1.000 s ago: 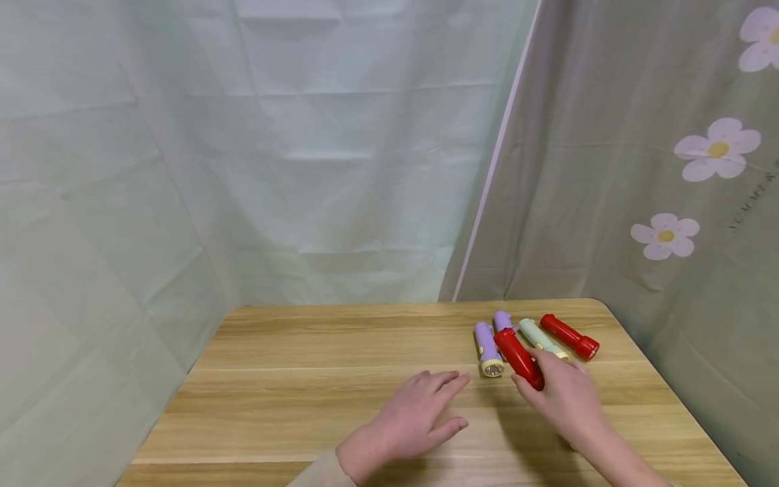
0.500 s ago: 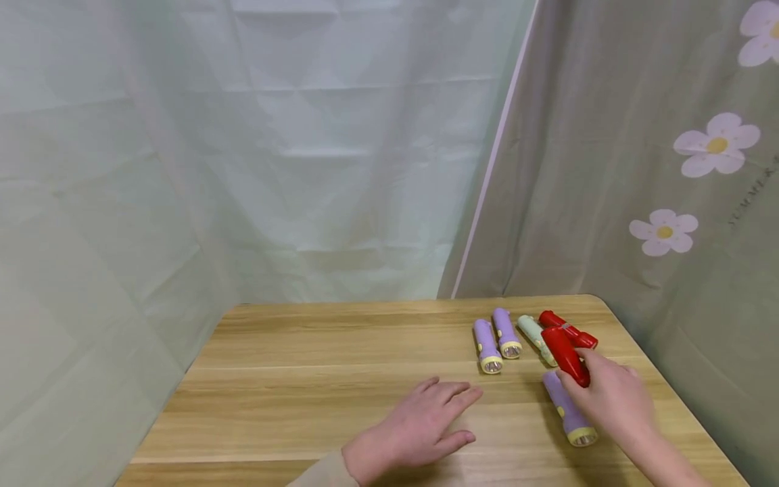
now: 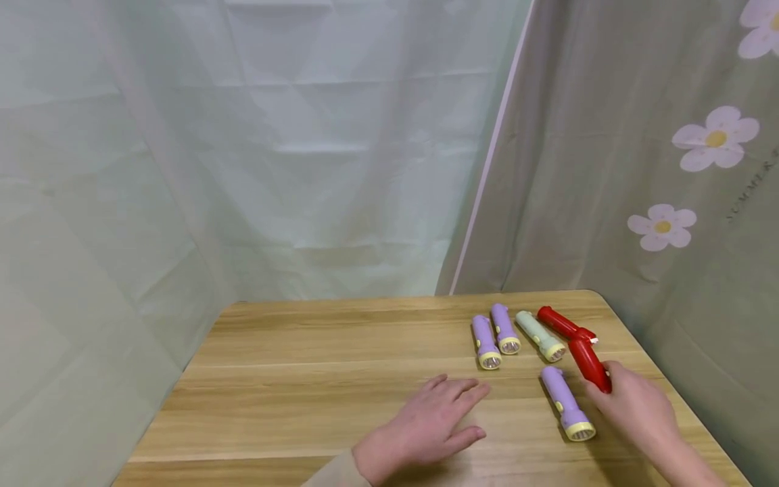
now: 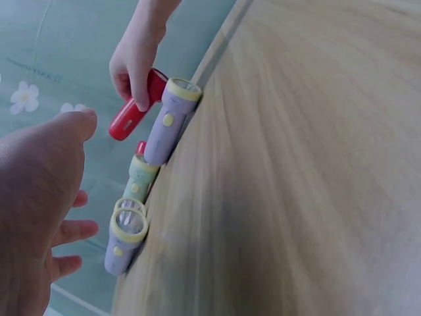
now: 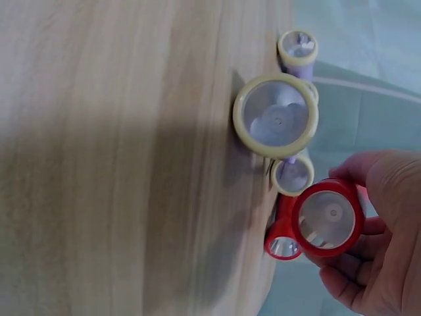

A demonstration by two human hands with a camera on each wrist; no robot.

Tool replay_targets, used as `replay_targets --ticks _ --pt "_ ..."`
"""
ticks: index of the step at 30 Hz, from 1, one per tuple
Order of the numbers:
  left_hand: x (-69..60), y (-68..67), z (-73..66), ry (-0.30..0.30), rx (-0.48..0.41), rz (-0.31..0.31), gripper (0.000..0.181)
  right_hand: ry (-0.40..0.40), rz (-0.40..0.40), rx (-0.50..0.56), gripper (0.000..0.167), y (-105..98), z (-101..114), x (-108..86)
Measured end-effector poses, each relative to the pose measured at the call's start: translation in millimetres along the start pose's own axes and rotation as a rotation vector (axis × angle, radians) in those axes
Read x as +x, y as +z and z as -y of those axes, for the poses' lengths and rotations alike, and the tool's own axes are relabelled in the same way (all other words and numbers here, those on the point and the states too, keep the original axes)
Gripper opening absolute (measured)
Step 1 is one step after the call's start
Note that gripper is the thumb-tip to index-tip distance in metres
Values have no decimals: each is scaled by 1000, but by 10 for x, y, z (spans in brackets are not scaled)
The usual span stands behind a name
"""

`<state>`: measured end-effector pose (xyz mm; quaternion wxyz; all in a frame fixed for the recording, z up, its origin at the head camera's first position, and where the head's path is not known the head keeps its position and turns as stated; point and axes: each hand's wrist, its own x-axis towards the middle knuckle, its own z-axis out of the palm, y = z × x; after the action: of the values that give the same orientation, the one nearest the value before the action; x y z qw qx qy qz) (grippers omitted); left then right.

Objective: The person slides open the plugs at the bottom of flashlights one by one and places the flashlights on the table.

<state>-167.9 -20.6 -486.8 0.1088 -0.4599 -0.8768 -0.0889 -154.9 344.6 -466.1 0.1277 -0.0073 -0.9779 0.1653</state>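
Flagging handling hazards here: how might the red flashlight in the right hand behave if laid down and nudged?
It would likely roll: the red flashlight has a circular head. It is probably stiff, as its barrel looks straight. It may be slightly slippery, since its surface looks glossy.

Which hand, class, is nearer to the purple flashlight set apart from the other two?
Right. The right hand, holding a red flashlight, is just right of that purple flashlight; the left hand is farther off to its left.

Head view looks forward-down; nearer, sideways wrist views share the flashlights (image 4: 168, 125).
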Motion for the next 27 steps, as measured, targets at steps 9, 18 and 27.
replay_targets --ticks 9,18,27 --pt "6 131 -117 34 3 17 64 47 121 -23 25 54 -164 7" --pt "-27 195 -174 38 -61 35 64 90 215 -40 30 111 -237 -24" --pt "-43 225 -175 34 -58 43 64 124 285 -53 35 151 -257 -15"
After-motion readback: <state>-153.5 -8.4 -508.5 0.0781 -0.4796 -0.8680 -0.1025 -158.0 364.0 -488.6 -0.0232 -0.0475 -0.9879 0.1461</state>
